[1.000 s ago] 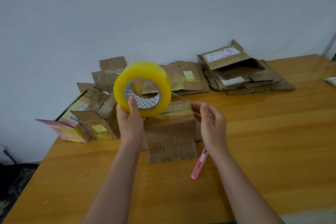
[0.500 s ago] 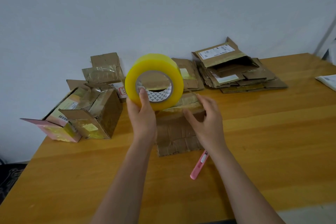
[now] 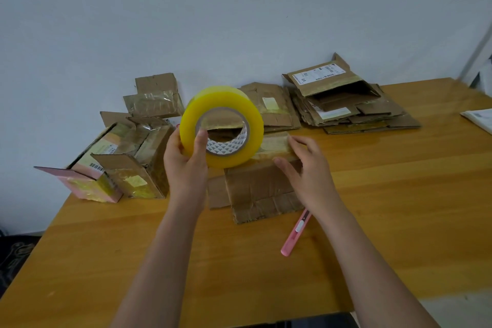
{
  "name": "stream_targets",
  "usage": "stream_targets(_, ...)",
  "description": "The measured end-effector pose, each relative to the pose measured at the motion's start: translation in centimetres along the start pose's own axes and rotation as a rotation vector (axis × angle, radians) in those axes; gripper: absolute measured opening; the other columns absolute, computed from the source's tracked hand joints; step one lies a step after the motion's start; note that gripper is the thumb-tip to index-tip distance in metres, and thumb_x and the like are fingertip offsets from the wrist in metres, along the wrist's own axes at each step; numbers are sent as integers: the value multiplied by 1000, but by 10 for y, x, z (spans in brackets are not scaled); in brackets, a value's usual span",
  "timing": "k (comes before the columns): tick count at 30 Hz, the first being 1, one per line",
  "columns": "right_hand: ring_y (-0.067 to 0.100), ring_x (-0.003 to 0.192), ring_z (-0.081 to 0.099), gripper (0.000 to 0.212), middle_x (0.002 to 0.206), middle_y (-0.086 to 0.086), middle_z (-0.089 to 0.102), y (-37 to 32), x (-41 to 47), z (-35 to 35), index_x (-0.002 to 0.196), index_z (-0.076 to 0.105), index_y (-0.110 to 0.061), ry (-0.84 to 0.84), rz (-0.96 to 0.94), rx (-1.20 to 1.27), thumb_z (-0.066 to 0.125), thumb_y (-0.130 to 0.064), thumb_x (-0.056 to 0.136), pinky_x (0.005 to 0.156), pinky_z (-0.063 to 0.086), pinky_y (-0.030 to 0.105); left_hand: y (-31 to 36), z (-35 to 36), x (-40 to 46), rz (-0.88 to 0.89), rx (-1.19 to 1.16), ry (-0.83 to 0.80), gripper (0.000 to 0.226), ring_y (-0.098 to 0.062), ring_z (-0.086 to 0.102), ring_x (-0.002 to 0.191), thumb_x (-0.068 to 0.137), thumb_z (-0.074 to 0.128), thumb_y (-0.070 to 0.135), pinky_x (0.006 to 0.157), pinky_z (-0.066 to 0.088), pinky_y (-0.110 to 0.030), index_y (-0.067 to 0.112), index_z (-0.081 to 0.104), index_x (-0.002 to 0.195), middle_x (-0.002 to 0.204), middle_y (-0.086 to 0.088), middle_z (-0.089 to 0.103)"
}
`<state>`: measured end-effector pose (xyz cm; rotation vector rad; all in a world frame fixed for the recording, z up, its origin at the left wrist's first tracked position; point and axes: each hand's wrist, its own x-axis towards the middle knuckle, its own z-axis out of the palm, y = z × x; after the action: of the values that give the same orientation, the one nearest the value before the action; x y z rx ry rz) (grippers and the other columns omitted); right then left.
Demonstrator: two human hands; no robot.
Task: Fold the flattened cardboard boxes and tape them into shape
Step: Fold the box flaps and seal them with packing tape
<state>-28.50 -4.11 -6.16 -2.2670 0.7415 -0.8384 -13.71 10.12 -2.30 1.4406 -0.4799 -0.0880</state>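
The box point(image 3: 262, 181) sits at frame centre on the desk point(image 3: 386, 194). The tape roll point(image 3: 222, 126) has lowered to its left top edge, held by the left hand point(image 3: 185, 160). The right hand point(image 3: 306, 168), previously pinching the strip, now presses it flat, fingers spread. Judged: sealing under way.

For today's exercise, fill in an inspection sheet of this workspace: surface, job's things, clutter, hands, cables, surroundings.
Surface: wooden table, worn by the near edge.
Job's things: yellow tape roll held up; cardboard box under the hands; flattened boxes stacked at the back right; folded boxes at left; pink cutter lying beside the box.
Clutter: papers at the right edge.
Hands: left hand grips the roll; right hand presses the box top with straight fingers.
Cables: nothing seen.
Surroundings: plain wall behind.
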Motion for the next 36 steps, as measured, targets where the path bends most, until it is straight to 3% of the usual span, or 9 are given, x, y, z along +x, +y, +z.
stream_targets(3,15,133,38,73,146,-1,39,-2,1,-5,147,41,-11,-48,-5,-110,40,-56,91,105,38,25,2,-3,-5,21,42,-11,51,-15,56,86,88,62,47,81,48,-37,5,61,119,93,-6,62)
stream_targets(6,17,133,36,65,147,-2,40,-8,3,-8,144,46,-13,-42,-56,-400,35,-55,95,99,47,32,5,-5,-9,11,85,-38,67,-23,61,100,78,62,58,90,52,-44,10,60,124,114,-16,64)
stream_targets(8,18,137,35,58,148,1,43,-10,5,-6,140,51,-11,-39,-116,-437,37,-48,97,108,42,35,7,-6,-10,-14,68,-83,59,-18,62,94,78,65,52,86,52,-41,10,63,119,106,-16,66)
stream_targets(11,16,145,29,51,154,3,39,-8,3,0,144,45,-12,-79,-134,-285,38,-38,100,120,22,33,4,-7,-9,-45,79,-151,35,-20,63,83,86,70,34,83,54,-43,5,65,104,95,-20,66)
stream_targets(16,15,149,16,61,158,1,31,-5,-1,3,147,40,-22,-116,-171,-337,23,-54,98,122,16,37,-8,2,-14,-200,4,-229,45,-19,68,102,78,68,50,96,53,-50,17,68,109,103,-3,74)
stream_targets(20,12,150,10,78,161,-5,22,-5,-1,4,151,33,-26,-144,-126,-413,19,-72,90,119,16,36,-12,4,-15,-188,-35,-195,49,-21,67,104,83,59,54,95,52,-54,14,67,111,105,-11,71)
stream_targets(23,12,150,12,80,161,-5,23,-6,-3,5,151,31,-27,-130,-114,-425,23,-74,88,120,20,38,-11,1,-13,-181,-66,-203,45,-23,66,107,87,56,49,95,54,-51,15,65,115,109,-7,71)
stream_targets(28,12,149,15,78,160,-5,25,-3,-4,3,150,34,-27,-125,-117,-417,25,-73,89,121,22,41,-9,-8,-7,-174,-120,-247,40,-34,66,108,90,53,41,84,59,-45,13,60,117,113,-19,67)
stream_targets(36,14,151,8,86,162,-2,17,-17,-1,0,153,25,-25,-185,-104,-585,17,-78,86,122,5,41,-8,-27,-2,-208,-251,-301,50,-29,67,109,92,48,32,81,59,-44,13,45,138,121,-8,69)
